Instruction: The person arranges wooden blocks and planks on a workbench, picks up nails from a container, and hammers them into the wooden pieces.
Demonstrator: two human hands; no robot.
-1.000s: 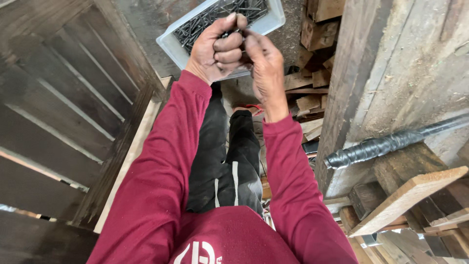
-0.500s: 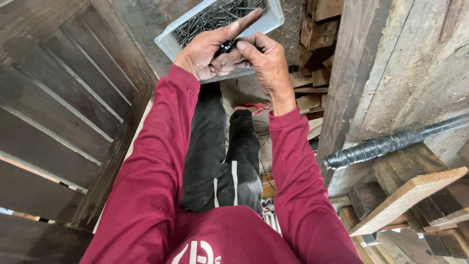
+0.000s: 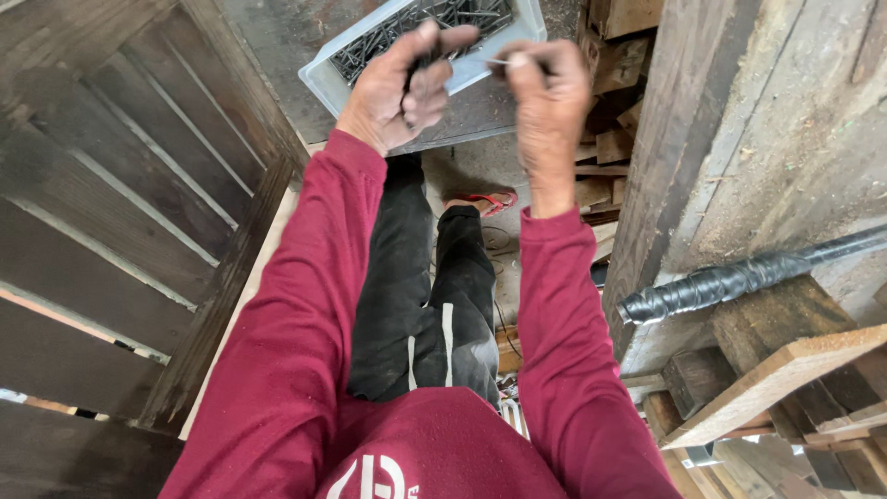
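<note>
hands [image 3: 407, 88] [image 3: 545, 92] now apart, nail [image 3: 499, 63] out

Thin nail [image 3: 494, 63], pinched, horizontal, above tray [image 3: 319, 83]

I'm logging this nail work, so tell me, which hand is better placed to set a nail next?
Probably the right hand: it pinches a single nail at its fingertips. The left hand is closed around a bunch of nails above the grey tray.

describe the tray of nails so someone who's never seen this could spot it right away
Look at the top of the view, on the grey concrete floor past the person's raised hands. There lies a shallow pale grey plastic tray full of dark nails. It is the only light, smooth-sided container among weathered wooden slats and scrap wood blocks.
</note>
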